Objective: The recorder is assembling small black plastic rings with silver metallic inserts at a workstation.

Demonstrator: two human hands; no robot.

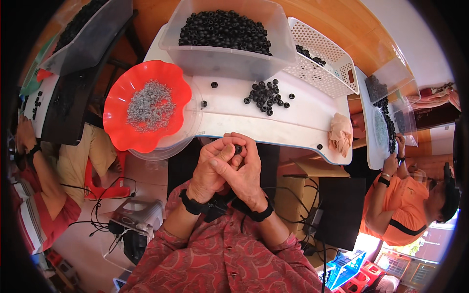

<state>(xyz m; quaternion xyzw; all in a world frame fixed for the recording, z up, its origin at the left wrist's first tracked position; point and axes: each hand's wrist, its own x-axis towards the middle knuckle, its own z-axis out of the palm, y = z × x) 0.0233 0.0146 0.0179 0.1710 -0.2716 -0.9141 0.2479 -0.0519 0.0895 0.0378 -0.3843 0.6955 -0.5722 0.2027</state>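
Observation:
Close in front of my chest, just off the table's near edge, my left hand [209, 168] and my right hand [242, 173] are pressed together, fingers closed. Between them a small black round part with a hole [238, 149] pokes out near the thumbs; the fingers cover the rest of it. Beyond my hands lies a loose pile of the same black parts [266, 97] on the white table [229, 124]. To the left a red scalloped bowl [116, 100] holds small silvery metal pieces [150, 106].
A clear plastic bin [224, 63] full of black parts stands at the back. Right of it sits a white perforated basket [332, 73]. A crumpled tan cloth [340, 133] lies at the table's right end. Other people work at left [46, 183] and right [398, 210].

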